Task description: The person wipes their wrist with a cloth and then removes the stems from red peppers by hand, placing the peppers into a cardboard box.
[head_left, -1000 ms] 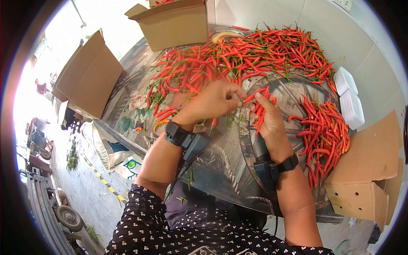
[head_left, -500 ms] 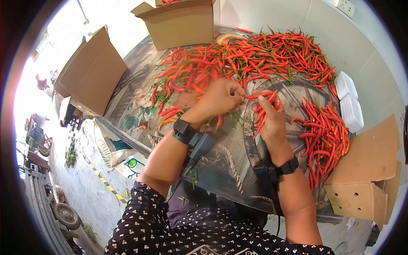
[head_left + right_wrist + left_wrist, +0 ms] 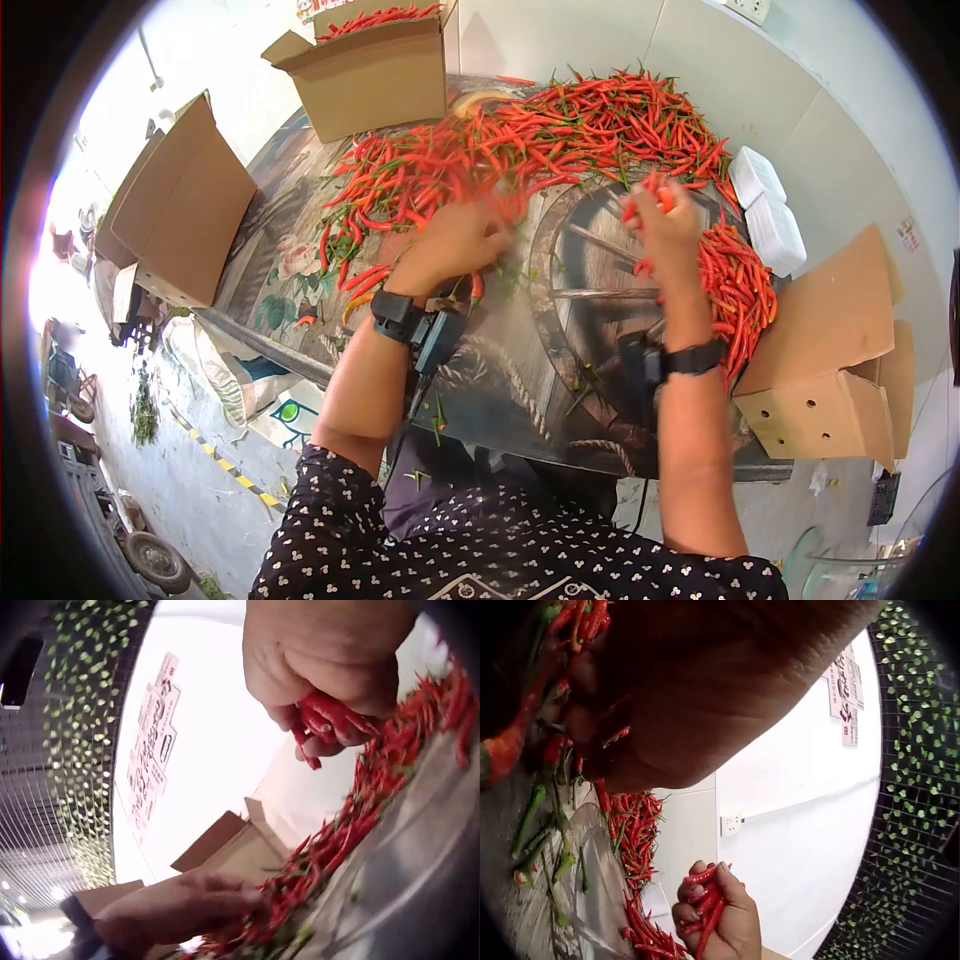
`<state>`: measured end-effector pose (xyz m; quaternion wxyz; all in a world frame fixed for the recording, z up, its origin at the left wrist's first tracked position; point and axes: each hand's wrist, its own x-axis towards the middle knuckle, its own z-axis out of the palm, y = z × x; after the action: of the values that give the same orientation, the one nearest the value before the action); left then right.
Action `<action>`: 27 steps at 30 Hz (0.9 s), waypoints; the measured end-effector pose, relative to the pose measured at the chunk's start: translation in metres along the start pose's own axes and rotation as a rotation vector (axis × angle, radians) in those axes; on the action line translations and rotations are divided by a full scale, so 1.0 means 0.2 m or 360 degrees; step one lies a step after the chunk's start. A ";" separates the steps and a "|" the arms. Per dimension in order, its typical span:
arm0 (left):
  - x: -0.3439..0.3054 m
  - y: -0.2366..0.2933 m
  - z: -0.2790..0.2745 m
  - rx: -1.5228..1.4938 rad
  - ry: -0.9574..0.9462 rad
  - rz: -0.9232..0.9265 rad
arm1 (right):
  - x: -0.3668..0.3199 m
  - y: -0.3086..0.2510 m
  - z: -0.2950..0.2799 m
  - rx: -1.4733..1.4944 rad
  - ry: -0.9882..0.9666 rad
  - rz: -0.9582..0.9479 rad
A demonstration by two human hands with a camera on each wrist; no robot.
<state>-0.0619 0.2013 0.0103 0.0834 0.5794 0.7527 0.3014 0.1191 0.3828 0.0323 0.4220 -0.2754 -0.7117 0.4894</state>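
Observation:
Several red chillies [image 3: 330, 716] are bunched in my right hand [image 3: 668, 225], whose fingers curl round them. That hand is raised over the table, just left of a smaller pile of chillies [image 3: 740, 290] without visible green stems. My left hand [image 3: 460, 240] reaches to the near edge of the large pile of red chillies with green stems [image 3: 620, 120]. In the right wrist view the left hand's fingers look nearly straight against the pile, blurred. Loose green stems [image 3: 536, 806] lie below the left hand in the left wrist view.
A cardboard box [image 3: 375, 85] holding chillies stands at the back. Other cardboard boxes stand at the left [image 3: 190, 200] and the right [image 3: 820, 350]. White foam trays [image 3: 775, 235] are stacked by the wall. The table's near edge [image 3: 560, 455] runs before the person.
My right hand has moved away from the left, up and to the right, with its chillies. The left hand has let go of the chilli between the hands and lowered slightly. The view has shifted.

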 end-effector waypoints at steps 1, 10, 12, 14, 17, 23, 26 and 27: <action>0.00 -0.02 0.00 0.0146 0.0022 0.0027 | 0.04 -0.02 -0.08 -0.0448 0.0089 -0.0223; -0.03 -0.02 -0.03 0.0234 -0.0016 -0.0116 | 0.23 0.06 -0.68 -0.2382 0.0234 0.0151; -0.03 -0.02 -0.03 0.0236 -0.0034 -0.0094 | 0.28 0.26 -0.81 -0.2283 0.0135 0.0270; -0.04 0.03 -0.05 0.0240 -0.0152 -0.0211 | 0.28 0.25 -0.82 -0.2183 0.0040 0.0385; -0.04 0.05 -0.04 0.0324 -0.0148 -0.0264 | 0.24 0.08 -0.78 -0.2104 -0.0130 0.0537; -0.02 0.00 0.03 0.0330 -0.0027 -0.0140 | 0.13 -0.11 -0.31 -0.1486 0.0053 -0.0382; -0.01 0.03 0.00 0.0018 0.0010 -0.0126 | 0.01 -0.08 0.01 -0.0739 -0.0682 0.0014; 0.00 0.02 0.01 0.0026 0.0012 -0.0120 | -0.03 -0.04 0.10 -0.0550 -0.0818 0.0108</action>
<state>-0.0581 0.2016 0.0111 0.0871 0.5501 0.7768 0.2939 0.1043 0.3648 0.0344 0.1587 -0.2339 -0.8582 0.4285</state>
